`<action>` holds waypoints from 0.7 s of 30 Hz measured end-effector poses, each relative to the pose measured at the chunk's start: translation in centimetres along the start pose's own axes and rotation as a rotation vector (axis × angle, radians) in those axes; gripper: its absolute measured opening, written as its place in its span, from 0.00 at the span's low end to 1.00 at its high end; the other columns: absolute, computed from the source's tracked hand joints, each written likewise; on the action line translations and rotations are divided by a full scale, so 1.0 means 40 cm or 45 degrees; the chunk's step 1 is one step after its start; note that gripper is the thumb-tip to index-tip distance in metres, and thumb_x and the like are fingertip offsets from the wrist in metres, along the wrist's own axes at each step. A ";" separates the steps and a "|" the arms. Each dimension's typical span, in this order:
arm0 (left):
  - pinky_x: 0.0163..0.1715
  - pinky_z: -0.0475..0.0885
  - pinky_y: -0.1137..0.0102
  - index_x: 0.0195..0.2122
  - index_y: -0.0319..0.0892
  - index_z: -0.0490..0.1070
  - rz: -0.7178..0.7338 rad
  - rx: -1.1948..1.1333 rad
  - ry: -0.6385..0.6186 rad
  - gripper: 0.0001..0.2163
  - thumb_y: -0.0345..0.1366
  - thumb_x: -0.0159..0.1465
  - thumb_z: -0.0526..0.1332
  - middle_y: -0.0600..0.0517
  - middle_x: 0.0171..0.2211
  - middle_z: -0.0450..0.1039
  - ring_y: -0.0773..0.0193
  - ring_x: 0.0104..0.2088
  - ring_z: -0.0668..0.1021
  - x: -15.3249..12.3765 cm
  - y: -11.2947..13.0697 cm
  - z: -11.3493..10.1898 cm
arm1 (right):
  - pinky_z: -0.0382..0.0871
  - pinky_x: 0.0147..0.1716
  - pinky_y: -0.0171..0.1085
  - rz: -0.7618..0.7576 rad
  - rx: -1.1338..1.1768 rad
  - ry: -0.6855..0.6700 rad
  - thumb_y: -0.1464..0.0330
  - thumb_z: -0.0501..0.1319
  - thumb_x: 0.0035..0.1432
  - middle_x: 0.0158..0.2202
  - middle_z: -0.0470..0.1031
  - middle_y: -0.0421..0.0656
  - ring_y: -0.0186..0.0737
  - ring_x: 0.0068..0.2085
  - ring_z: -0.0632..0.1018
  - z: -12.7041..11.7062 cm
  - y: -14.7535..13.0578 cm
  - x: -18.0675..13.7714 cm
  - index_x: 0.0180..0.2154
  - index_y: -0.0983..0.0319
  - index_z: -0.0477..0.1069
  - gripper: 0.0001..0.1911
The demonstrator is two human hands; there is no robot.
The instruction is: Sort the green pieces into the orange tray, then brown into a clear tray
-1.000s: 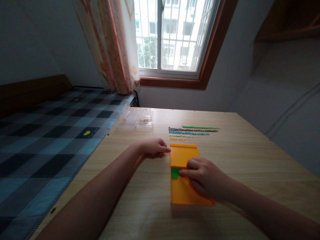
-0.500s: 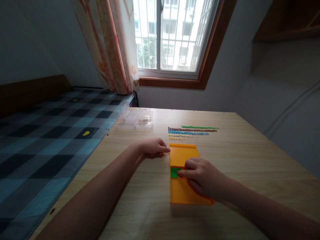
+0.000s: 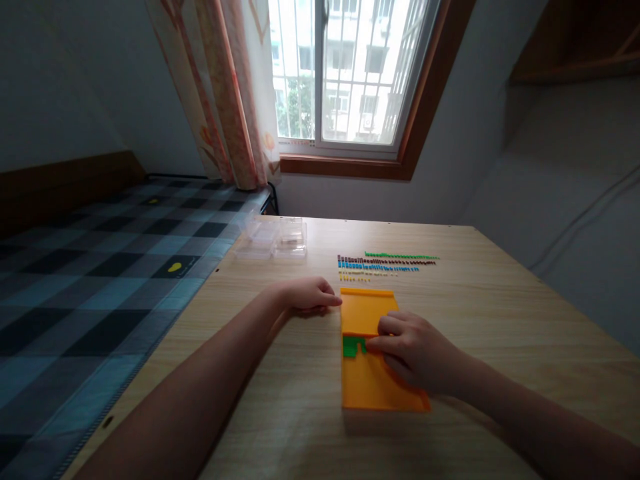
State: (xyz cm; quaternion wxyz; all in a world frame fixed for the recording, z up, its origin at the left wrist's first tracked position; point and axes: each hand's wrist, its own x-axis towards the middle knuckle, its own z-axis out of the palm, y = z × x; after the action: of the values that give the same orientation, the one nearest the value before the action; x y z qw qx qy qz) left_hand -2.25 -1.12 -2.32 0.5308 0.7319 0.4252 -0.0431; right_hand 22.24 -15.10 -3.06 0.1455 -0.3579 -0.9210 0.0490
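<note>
An orange tray lies lengthwise on the wooden table, with a ridge crossing it. Below that ridge, small green blocks sit packed against the tray's left wall. My left hand rests beside the tray's upper left corner; its fingers are curled, and one fingertip touches the edge. Over the right part of the tray is my right hand, its index fingertip at the right end of the green blocks and the other fingers bent. Whatever lies under or between its fingers is hidden.
Beyond the tray, small pieces stand in rows: green, brown, blue and pale yellow. Clear plastic boxes stand at the back left. A checked bed borders the table's left side.
My right hand has shifted slightly right along the ridge, and more of the green blocks now show, with a gap between some. My left hand has stayed at the tray's corner.
</note>
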 end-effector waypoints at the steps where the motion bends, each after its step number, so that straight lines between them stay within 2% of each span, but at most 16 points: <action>1: 0.12 0.51 0.73 0.19 0.42 0.63 0.000 -0.001 0.003 0.29 0.65 0.50 0.65 0.57 0.13 0.61 0.72 0.12 0.61 0.000 0.001 0.000 | 0.58 0.33 0.39 -0.003 0.002 0.004 0.74 0.56 0.62 0.32 0.71 0.43 0.39 0.33 0.68 0.002 0.000 -0.001 0.41 0.57 0.78 0.13; 9: 0.12 0.51 0.73 0.19 0.42 0.63 -0.002 0.003 0.002 0.29 0.66 0.50 0.65 0.57 0.12 0.60 0.72 0.12 0.60 -0.003 0.007 0.001 | 0.59 0.34 0.38 -0.003 0.026 0.008 0.76 0.56 0.59 0.32 0.72 0.43 0.40 0.33 0.68 0.007 -0.003 0.003 0.41 0.58 0.79 0.15; 21: 0.13 0.52 0.73 0.20 0.42 0.63 0.006 0.031 0.018 0.29 0.66 0.51 0.64 0.57 0.13 0.61 0.72 0.12 0.61 -0.001 0.004 0.001 | 0.61 0.34 0.39 -0.026 0.033 0.033 0.76 0.56 0.60 0.32 0.72 0.43 0.39 0.33 0.69 0.007 -0.003 0.002 0.41 0.58 0.78 0.14</action>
State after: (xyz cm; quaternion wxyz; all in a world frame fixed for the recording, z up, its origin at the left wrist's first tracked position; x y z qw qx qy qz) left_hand -2.16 -1.20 -2.21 0.5189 0.7395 0.4267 -0.0420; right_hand 22.02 -15.15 -3.30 0.1625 -0.3470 -0.9220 0.0548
